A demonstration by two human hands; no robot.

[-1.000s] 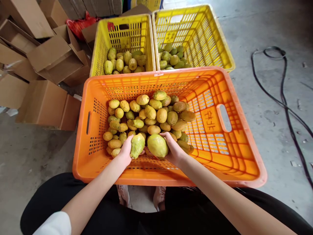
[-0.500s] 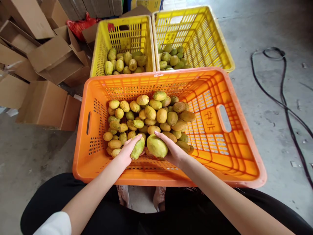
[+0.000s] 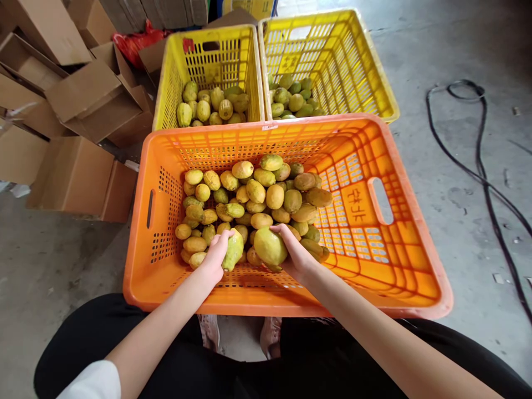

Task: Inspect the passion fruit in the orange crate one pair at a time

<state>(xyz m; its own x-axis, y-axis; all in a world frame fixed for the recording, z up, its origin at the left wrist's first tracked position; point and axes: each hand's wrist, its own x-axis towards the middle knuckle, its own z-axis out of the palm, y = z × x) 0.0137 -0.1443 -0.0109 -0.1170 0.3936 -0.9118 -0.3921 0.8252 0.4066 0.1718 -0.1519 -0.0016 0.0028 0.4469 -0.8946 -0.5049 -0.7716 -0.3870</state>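
Observation:
My left hand (image 3: pixel 215 258) is wrapped round a green-yellow lemon (image 3: pixel 233 250), thumb on top. Just to its right, my right hand (image 3: pixel 294 256) grips a larger, greener lemon (image 3: pixel 270 247), its thumb over the upper side and the other fingers hidden beneath. The two fruits are a small gap apart, held over the near side of an orange plastic crate (image 3: pixel 266 299). Inside this crate lies a pile of yellow, olive and brownish lemons (image 3: pixel 255 191), heaped from the left to the middle.
Behind the orange crate stand two yellow crates, the left one (image 3: pixel 160 102) and the right one (image 3: pixel 374 61), both with greenish fruit at the bottom. Open cardboard boxes (image 3: pixel 72 174) are heaped at the left. A black cable (image 3: pixel 480 149) runs across the concrete floor at the right.
Both lemons have turned a little in my fingers. My left thumb moved over its fruit and then drew back. The two fruits are now slightly farther apart; the crates have stayed put.

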